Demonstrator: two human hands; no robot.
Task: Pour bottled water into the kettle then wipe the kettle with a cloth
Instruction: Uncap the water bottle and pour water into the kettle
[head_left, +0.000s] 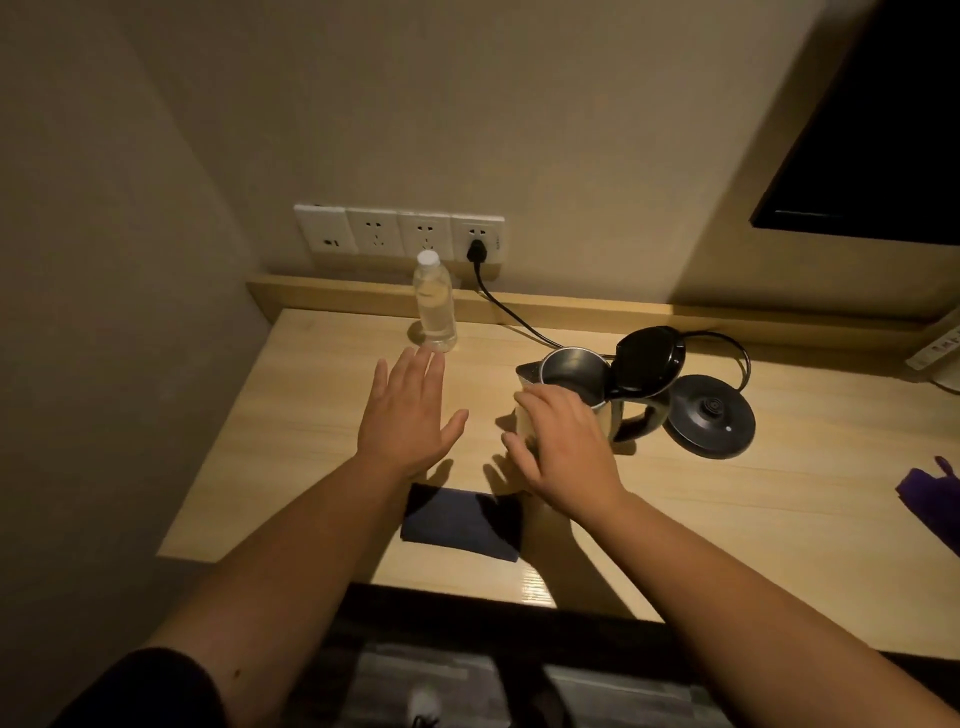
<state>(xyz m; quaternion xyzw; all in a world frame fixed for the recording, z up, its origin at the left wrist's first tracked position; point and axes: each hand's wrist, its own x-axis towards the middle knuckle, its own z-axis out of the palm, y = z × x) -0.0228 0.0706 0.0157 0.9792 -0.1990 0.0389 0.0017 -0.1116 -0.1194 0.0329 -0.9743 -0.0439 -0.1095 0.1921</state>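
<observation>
A steel kettle (574, 370) with its black lid (649, 359) flipped up stands on the wooden desk (311, 415), off its base. My right hand (561, 447) wraps around the kettle's near side. A clear water bottle (435, 306) with a white cap stands upright at the back left. My left hand (410, 415) hovers flat, fingers spread, just in front of the bottle, not touching it. A folded dark cloth (457, 522) lies near the desk's front edge, partly under my forearms.
The black kettle base (710, 415) sits right of the kettle, its cord (511, 314) running to a wall socket strip (400, 233). A purple object (932, 493) lies at the right edge. A dark screen (878, 145) hangs upper right. A white power strip (935, 348) is at far right.
</observation>
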